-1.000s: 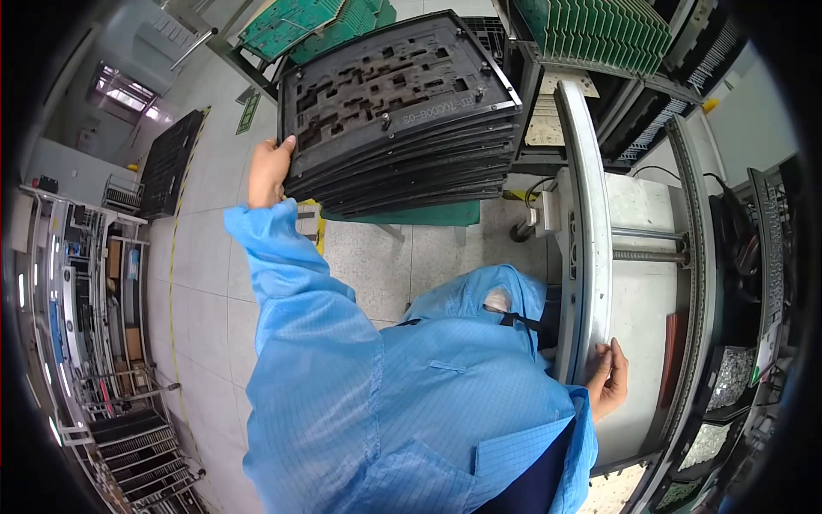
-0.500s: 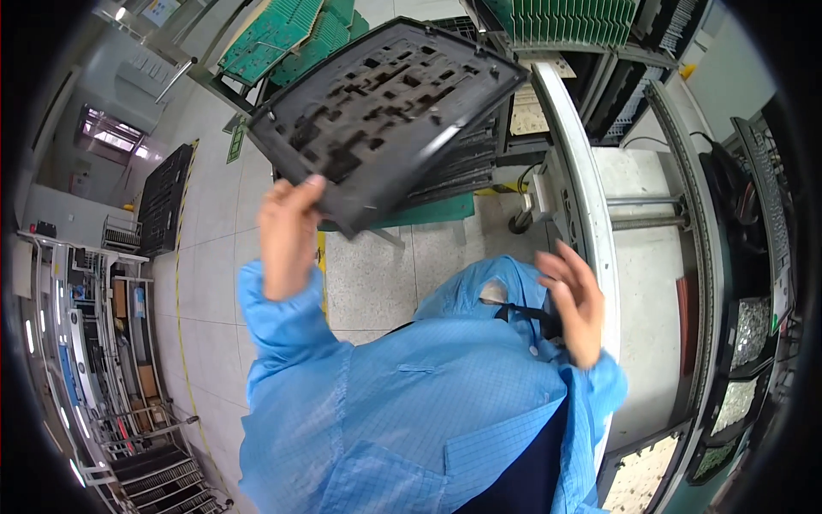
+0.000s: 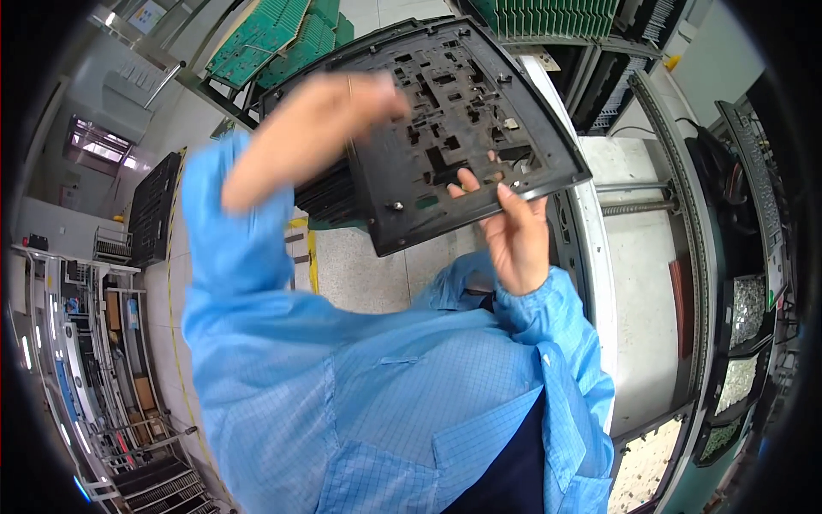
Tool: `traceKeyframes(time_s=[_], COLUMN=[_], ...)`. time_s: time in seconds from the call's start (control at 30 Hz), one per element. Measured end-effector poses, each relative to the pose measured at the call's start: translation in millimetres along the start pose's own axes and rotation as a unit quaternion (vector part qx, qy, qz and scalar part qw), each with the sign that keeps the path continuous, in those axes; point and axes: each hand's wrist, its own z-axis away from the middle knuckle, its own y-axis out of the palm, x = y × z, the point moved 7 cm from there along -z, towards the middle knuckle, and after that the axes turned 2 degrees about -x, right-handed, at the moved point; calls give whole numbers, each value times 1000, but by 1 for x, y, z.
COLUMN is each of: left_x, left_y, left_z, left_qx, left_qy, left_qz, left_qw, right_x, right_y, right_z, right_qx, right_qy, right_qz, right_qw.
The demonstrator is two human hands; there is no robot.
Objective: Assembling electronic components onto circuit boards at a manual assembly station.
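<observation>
A black fixture pallet (image 3: 398,184) with many irregular cut-outs is held tilted in front of me. My right hand (image 3: 518,244) grips its near right edge, thumb on top and fingertips showing through the cut-outs. My left hand (image 3: 330,116) is smeared by motion above the pallet's left side; its fingers cannot be made out, nor whether it touches the pallet. Below and to the left, a stack of similar black pallets (image 3: 330,195) is partly hidden by the held one and my left arm.
Green circuit boards (image 3: 261,38) stand in a rack at the far left, with more green boards (image 3: 556,17) far right. A white rail (image 3: 604,317) of a conveyor machine runs along my right side. A keyboard (image 3: 753,163) lies farther right. Black panel (image 3: 158,206) on the left floor.
My right hand, free before, now grips the pallet's near edge. My left hand has left the near left corner and moved up over the pallet. The pallet has turned and shifted right.
</observation>
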Motion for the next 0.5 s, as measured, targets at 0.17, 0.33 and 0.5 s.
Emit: traceKeyframes(time_s=[0.17, 0.33, 0.5], left_x=[111, 120, 23], left_y=[-65, 3, 107], left_z=[-123, -215, -237], left_qx=[-107, 12, 228], left_qy=[-100, -162, -270], left_qz=[-284, -139, 253], left_qw=[947, 977, 901], right_x=[51, 115, 166], right_y=[-38, -80, -79], right_z=[7, 32, 96], right_qx=[-28, -77, -133], right_qy=[-5, -45, -87], right_qz=[-14, -85, -87], right_qw=[1000, 992, 983])
